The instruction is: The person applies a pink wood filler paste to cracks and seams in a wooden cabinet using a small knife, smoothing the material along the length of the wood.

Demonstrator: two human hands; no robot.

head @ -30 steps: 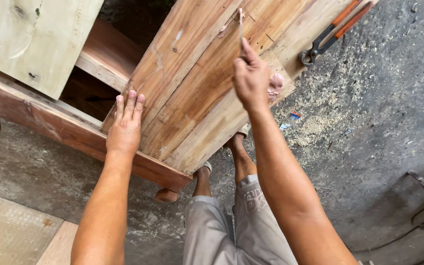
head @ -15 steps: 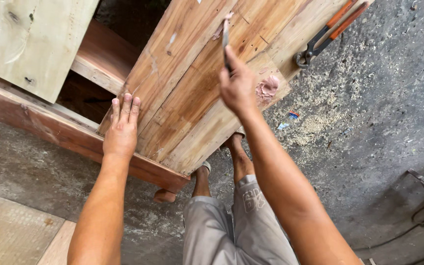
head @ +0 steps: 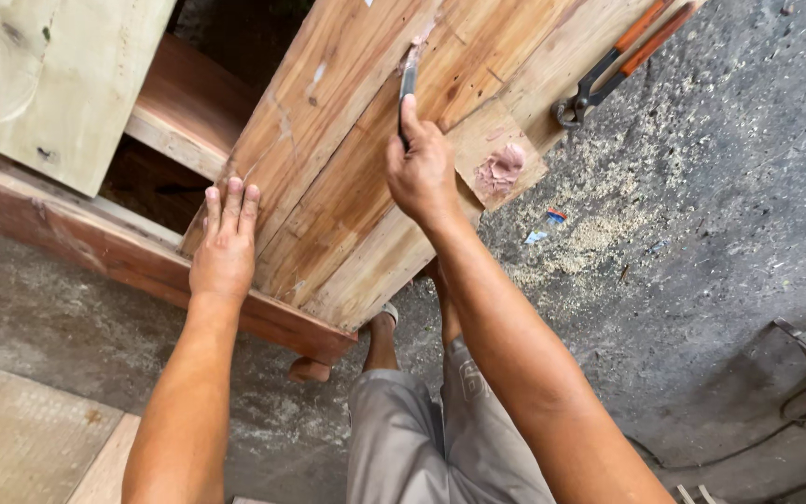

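Our right hand [head: 422, 173] grips a putty knife [head: 408, 93], blade pressed on the wooden panel [head: 347, 159]. Our left hand [head: 224, 247] lies flat and open on the panel's lower edge. Pincers [head: 618, 65] rest at its far corner, beside a dab of pink filler [head: 501, 170].

R hand [head: 422, 173] presses putty knife [head: 409, 89] on wood panel [head: 347, 177]; L hand [head: 226, 247] flat.

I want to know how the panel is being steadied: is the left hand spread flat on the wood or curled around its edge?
Flat. The left hand lies palm-down on the wooden panel, fingers straight and together.
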